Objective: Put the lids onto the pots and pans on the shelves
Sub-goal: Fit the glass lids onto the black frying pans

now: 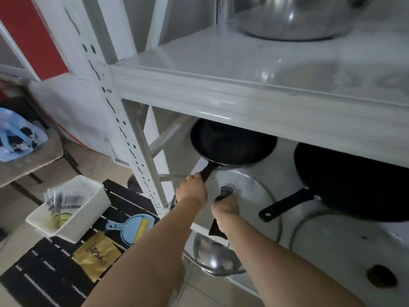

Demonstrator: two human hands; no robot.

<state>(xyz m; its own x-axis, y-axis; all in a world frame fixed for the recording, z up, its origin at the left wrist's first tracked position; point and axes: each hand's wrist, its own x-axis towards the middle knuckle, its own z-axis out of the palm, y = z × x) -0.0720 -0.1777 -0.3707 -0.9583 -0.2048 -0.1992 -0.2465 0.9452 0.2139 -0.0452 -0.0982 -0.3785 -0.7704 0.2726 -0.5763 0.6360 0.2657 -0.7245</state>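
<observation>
A black frying pan (pixel 232 145) sits on the middle shelf under the upper shelf board. My left hand (pixel 193 189) is shut on its black handle. In front of the pan a glass lid (pixel 250 189) with a metal rim is tilted above the shelf, and my right hand (pixel 225 206) grips its black handle. To the right rests a larger black wok (pixel 354 182) with its handle pointing left. A second glass lid (pixel 345 242) lies flat at the lower right. A big steel pot (pixel 294 21) stands on the upper shelf.
A white upright post (pixel 124 120) of the rack stands left of my hands. A steel bowl (pixel 217 255) sits on the lowest level. On the floor lie a white tub (pixel 73 209), a black striped mat (pixel 51 269) and a blue dustpan (pixel 132 229).
</observation>
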